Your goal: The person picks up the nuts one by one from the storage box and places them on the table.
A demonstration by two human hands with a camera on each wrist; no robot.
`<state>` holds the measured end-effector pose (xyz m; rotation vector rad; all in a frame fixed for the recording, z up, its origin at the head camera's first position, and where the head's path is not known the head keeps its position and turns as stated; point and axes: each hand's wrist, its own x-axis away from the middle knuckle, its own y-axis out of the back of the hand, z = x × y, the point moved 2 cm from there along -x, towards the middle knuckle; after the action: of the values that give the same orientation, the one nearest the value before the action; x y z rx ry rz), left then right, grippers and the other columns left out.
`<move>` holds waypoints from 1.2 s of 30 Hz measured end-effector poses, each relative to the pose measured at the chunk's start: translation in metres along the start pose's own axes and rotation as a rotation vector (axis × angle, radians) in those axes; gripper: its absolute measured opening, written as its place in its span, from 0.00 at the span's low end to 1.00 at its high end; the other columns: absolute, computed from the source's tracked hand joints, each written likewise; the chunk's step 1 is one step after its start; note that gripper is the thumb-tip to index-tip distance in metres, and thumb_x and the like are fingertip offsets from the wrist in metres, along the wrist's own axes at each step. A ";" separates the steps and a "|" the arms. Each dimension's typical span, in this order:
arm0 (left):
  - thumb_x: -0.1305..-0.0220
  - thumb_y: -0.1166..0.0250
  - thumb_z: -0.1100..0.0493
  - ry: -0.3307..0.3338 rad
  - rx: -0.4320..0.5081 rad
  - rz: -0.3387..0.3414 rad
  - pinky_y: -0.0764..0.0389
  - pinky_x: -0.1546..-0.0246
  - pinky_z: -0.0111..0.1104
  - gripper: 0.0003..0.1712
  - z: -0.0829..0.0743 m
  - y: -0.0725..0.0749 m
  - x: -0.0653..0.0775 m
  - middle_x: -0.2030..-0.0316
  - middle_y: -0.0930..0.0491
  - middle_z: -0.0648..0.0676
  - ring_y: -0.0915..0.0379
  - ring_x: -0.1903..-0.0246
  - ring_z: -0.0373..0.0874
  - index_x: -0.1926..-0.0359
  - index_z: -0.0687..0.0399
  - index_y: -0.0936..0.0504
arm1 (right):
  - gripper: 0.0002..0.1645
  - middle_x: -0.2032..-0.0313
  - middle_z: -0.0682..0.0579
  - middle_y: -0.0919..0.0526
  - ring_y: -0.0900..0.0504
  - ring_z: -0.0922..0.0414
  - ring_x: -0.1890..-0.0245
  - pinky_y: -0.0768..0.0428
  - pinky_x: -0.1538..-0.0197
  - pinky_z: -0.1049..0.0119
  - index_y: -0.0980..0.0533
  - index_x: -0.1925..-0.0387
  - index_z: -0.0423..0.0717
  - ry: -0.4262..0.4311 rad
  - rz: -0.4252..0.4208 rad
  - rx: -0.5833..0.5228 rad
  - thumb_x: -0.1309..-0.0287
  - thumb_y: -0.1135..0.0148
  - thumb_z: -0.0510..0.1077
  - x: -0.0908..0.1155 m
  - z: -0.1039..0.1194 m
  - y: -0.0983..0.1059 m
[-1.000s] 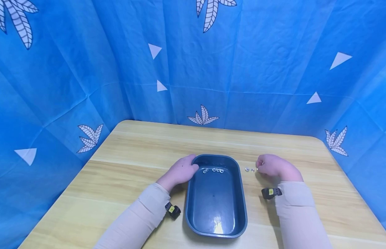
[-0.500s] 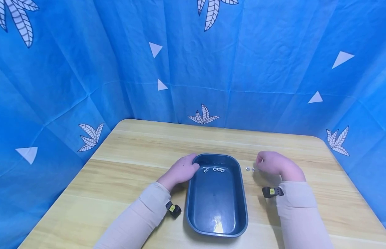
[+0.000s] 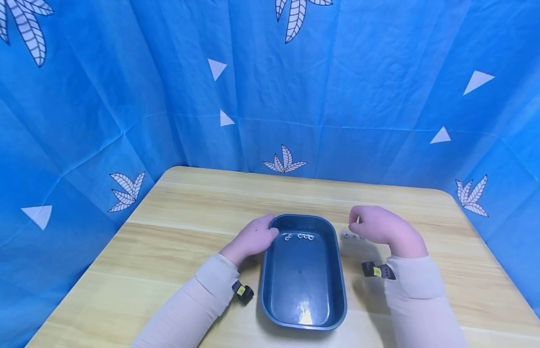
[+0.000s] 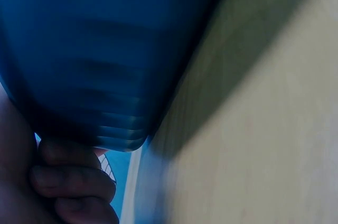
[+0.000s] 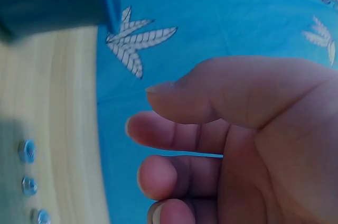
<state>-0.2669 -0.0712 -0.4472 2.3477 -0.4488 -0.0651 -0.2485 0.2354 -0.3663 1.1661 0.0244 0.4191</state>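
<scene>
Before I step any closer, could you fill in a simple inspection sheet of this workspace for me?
Surface: pale wood-grain table.
Job's things: a dark blue tray on the table, with five small ring-like metal pieces inside towards its far end; three loose pieces sit on the table, right of the tray.
Clutter: nothing seen.
Grippers: bare hands; the left hand grips the tray at its far left corner; the right hand is raised near the loose pieces, fingers bent, and whether it holds anything cannot be told.
Cables: nothing seen.
Surroundings: blue cloth with white leaf and triangle prints, behind and at both sides.
</scene>
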 end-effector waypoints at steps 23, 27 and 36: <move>0.26 0.50 0.52 -0.008 -0.007 0.006 0.38 0.30 0.52 0.33 0.000 -0.001 -0.003 0.28 0.34 0.57 0.42 0.28 0.56 0.24 0.59 0.38 | 0.03 0.77 0.59 0.26 0.29 0.58 0.77 0.28 0.70 0.59 0.24 0.65 0.54 0.118 -0.097 0.164 0.37 0.41 0.47 0.011 0.069 -0.009; 0.26 0.50 0.52 -0.004 -0.007 0.004 0.38 0.30 0.52 0.33 0.000 -0.001 -0.003 0.28 0.34 0.57 0.42 0.28 0.56 0.24 0.59 0.38 | 0.03 0.77 0.60 0.25 0.28 0.59 0.76 0.27 0.69 0.60 0.25 0.67 0.54 0.145 -0.116 0.178 0.38 0.41 0.47 0.011 0.077 -0.012; 0.26 0.50 0.52 0.000 -0.001 -0.004 0.39 0.30 0.53 0.34 0.002 -0.002 -0.002 0.28 0.35 0.58 0.42 0.28 0.56 0.24 0.59 0.38 | 0.05 0.76 0.60 0.25 0.27 0.59 0.75 0.25 0.69 0.61 0.22 0.65 0.51 0.161 -0.114 0.210 0.38 0.40 0.46 0.005 0.092 -0.025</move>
<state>-0.2687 -0.0701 -0.4501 2.3479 -0.4437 -0.0666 -0.2146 0.1472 -0.3506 1.3275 0.2791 0.4151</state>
